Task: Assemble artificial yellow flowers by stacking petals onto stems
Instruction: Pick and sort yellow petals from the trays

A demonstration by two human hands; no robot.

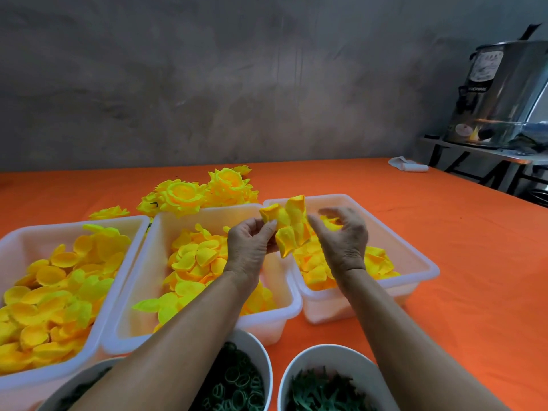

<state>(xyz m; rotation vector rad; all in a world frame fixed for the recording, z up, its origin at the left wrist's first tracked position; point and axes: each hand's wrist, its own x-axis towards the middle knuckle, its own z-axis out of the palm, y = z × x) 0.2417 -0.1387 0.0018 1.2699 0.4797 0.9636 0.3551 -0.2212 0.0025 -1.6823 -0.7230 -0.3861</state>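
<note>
My left hand [250, 243] pinches a yellow petal cluster [289, 223] above the gap between the middle and right trays. My right hand [341, 238] hovers just right of the cluster, fingers curled and apart, holding nothing that I can see. No stem is visible in the cluster. Three white trays hold loose yellow petals: left tray [17, 241], middle tray [154, 241], right tray [421, 259]. Finished yellow flowers [184, 195] lie piled on the orange table behind the trays.
Three white bowls sit at the near edge: one with green rings [261, 354], one with green leafy parts [296, 369], one at the left [77, 378] partly hidden by my forearm. A white roll [410, 166] lies far right. A steel urn [498, 93] stands on a side stand.
</note>
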